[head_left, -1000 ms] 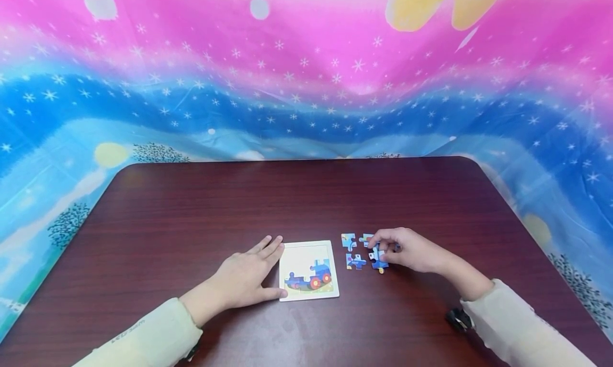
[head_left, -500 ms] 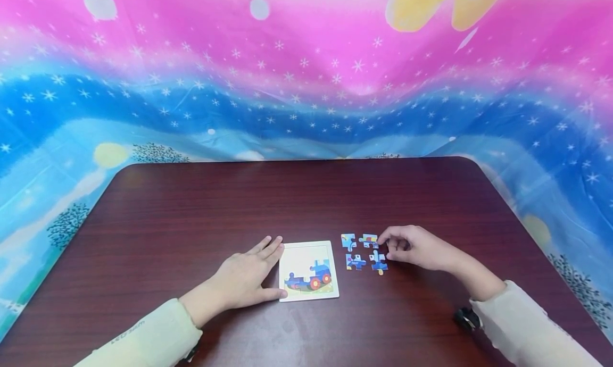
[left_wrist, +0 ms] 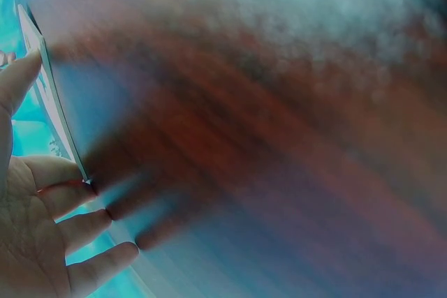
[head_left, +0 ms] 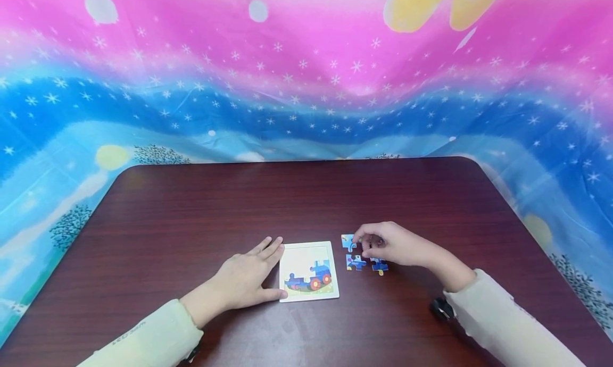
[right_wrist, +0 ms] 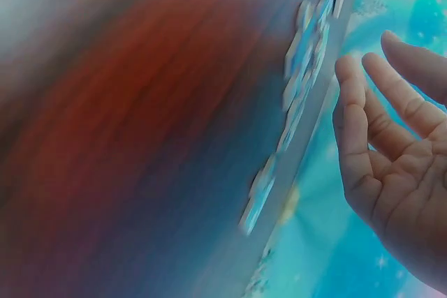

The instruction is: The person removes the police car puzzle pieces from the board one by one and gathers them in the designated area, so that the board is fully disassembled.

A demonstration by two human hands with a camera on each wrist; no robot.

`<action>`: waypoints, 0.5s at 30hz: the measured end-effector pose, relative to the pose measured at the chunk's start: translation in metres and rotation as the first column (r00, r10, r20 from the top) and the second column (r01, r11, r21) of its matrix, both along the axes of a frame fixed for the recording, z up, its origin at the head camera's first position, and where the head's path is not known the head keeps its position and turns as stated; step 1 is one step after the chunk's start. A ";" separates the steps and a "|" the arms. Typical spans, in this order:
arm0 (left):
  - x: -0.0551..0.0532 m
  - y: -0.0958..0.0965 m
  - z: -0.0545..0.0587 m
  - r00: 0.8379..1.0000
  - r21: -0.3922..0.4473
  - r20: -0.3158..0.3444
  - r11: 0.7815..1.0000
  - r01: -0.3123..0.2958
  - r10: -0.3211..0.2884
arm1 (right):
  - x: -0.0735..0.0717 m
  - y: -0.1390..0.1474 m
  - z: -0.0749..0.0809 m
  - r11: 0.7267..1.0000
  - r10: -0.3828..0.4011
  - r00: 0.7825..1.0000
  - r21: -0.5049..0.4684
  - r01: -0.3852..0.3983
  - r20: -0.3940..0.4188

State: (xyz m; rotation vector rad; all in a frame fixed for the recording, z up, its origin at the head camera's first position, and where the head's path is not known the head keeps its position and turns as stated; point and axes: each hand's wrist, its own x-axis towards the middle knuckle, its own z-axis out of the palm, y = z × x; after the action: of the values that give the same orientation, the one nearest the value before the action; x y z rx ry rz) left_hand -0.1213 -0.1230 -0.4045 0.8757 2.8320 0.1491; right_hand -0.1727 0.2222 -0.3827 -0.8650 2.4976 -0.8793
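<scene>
In the head view my left hand (head_left: 244, 276) lies with fingers spread against the left edge of a square puzzle board (head_left: 301, 252). Its thumb is at the lower corner. The board's lower part shows a blue train with red wheels; its upper part is bare. Just right of it, my right hand (head_left: 392, 244) hovers over loose jigsaw pieces, fingers loosely bent, nothing between them in the right wrist view. Visible beneath are a light blue piece (head_left: 347, 241), a blue piece with a pink spot (head_left: 355, 262) and another blue piece (head_left: 380, 267). A fourth spot is hidden by the hand.
A dark reddish wooden table (head_left: 287, 197) carries everything. Behind it hangs a pink and blue cloth (head_left: 306, 90) with snowflakes. A black band (head_left: 441, 308) shows at the right sleeve (head_left: 498, 314).
My right hand moved right off the pieces, then back left over them, covering the upper right piece. The lower right piece shifted slightly. My left hand and the board stayed put.
</scene>
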 end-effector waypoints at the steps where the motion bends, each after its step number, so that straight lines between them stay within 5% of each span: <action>1: 0.000 0.000 0.000 1.000 0.001 0.001 1.000 0.000 0.000 | -0.001 -0.004 0.000 1.000 0.013 1.000 -0.009 -0.013 0.006; 15: 0.000 0.000 0.000 1.000 0.000 -0.003 1.000 0.001 -0.001 | -0.003 -0.060 -0.006 0.987 0.159 0.987 0.009 -0.159 0.016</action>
State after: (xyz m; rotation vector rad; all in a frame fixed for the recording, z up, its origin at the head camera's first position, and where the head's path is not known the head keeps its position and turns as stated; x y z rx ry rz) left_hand -0.1210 -0.1229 -0.4040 0.8774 2.8344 0.1481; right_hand -0.1759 0.1619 -0.3888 -1.0337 2.3793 -0.8161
